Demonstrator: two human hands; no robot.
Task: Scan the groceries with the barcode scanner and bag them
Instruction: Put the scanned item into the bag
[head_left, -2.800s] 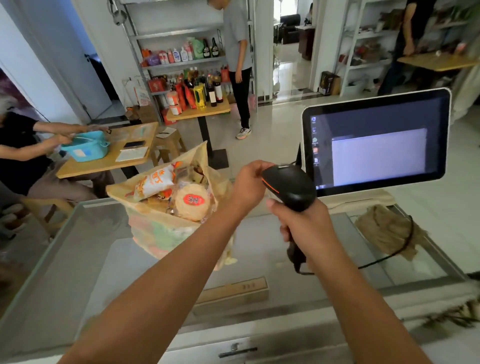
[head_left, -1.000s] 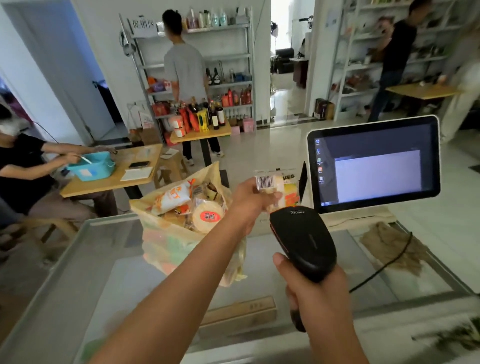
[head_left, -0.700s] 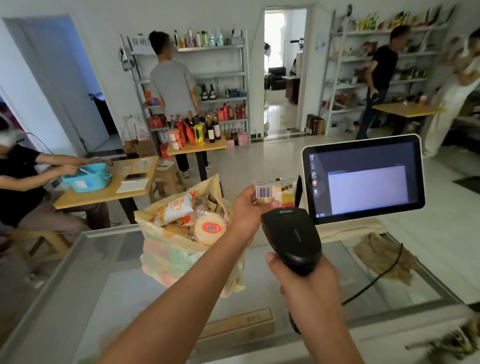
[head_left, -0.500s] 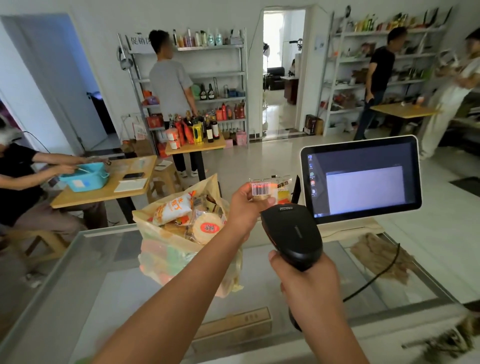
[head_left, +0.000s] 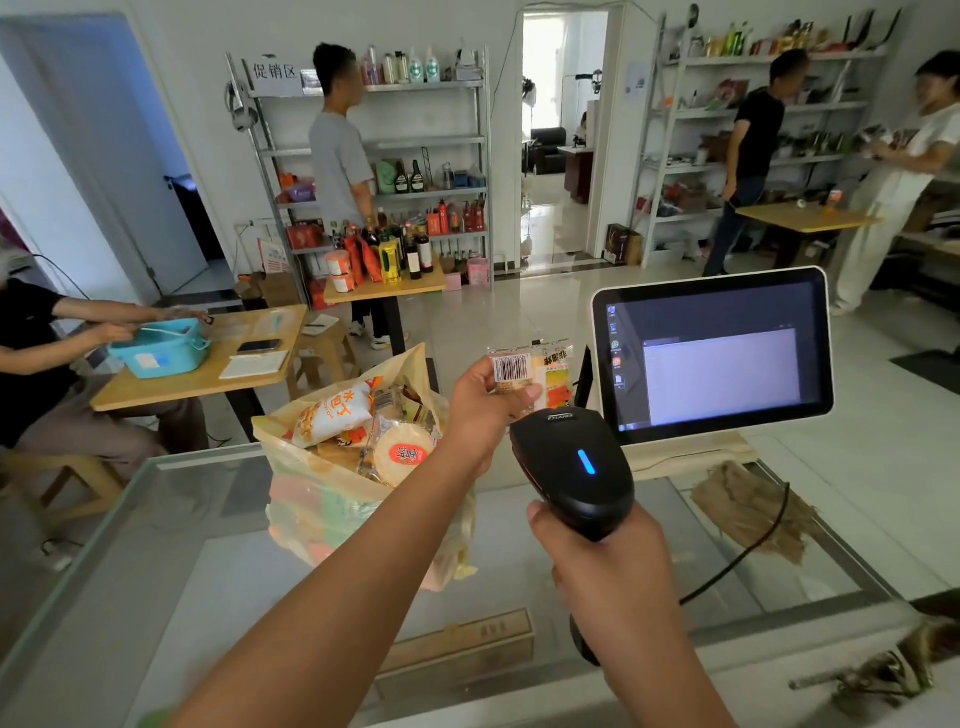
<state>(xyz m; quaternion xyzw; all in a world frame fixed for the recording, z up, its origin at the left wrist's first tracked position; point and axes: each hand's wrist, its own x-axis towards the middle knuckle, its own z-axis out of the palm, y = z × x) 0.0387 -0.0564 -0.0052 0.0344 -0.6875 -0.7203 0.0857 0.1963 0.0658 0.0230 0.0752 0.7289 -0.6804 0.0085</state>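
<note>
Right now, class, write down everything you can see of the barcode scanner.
The barcode scanner is black, matte plastic by its look, with a rounded head and a lit blue light on top. The right hand grips its handle above the glass counter. Its head points toward the barcode on the snack packet. A black cable runs off to its right.

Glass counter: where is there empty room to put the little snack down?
The widest bare patch of the glass counter lies left of the bag, out to its left rim. A smaller patch sits between the bag and the brown cloth. The right side is crowded: cloth, cable, screen.
</note>
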